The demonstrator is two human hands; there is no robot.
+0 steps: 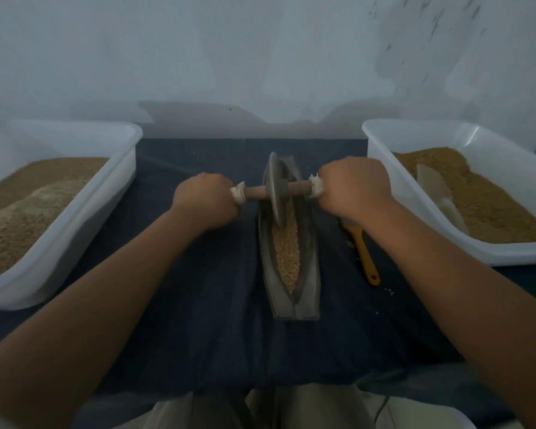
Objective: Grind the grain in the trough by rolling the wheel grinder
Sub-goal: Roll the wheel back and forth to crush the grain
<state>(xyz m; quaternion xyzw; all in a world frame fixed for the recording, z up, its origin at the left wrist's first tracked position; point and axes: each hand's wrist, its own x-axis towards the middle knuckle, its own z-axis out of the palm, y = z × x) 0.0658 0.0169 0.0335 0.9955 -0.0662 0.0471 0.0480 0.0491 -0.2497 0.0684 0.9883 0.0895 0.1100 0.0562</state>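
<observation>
A long grey boat-shaped trough [310,292] lies lengthwise on the dark cloth in front of me, with tan grain [287,255] along its groove. The grey wheel grinder [274,190] stands on edge in the far half of the trough, on a wooden axle [256,192] that runs left to right. My left hand [203,199] grips the axle's left end, where white wrapping shows. My right hand [353,188] grips the right end, also wrapped in white. The wheel's lower rim sits in the grain.
A white plastic tub [118,181] of tan ground material stands at the left. Another white tub [381,156] at the right holds similar material and a pale scoop [437,193]. A yellow-handled brush [364,255] lies right of the trough. A pale wall is close behind.
</observation>
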